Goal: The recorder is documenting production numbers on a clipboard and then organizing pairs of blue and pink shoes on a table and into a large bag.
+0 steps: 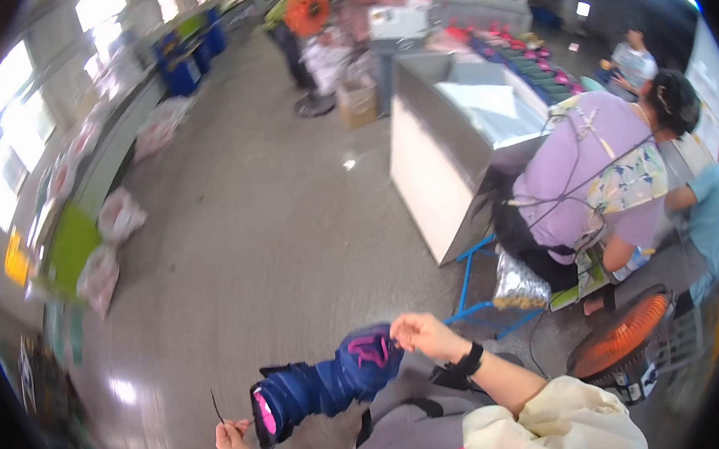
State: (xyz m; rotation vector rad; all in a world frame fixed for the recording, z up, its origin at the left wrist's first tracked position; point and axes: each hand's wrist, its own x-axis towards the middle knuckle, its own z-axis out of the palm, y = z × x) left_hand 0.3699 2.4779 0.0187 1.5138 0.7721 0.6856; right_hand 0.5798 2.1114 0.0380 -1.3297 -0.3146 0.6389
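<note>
Well, your navy-and-pink padded bundle (pixel 325 387) sits well left of the near orange-faced fan (pixel 619 336), between your two hands. It looks light, soft and puffy, perhaps slick-shelled (a guess from its sheen), so it should squash rather than break; a broad grip around its middle seems best. Your right hand (pixel 424 335), the one nearer the fan, has its fingers curled narrow at the bundle's end nearest that fan; I cannot tell whether they pinch it. Your left hand (pixel 236 443), farthest from the fan, pinches a thin dark strip (pixel 216 406). Mind the blue tubular frame (pixel 463 284) up and left of the fan; beyond, leftward, grey floor (pixel 253 249) spreads wide.
</note>
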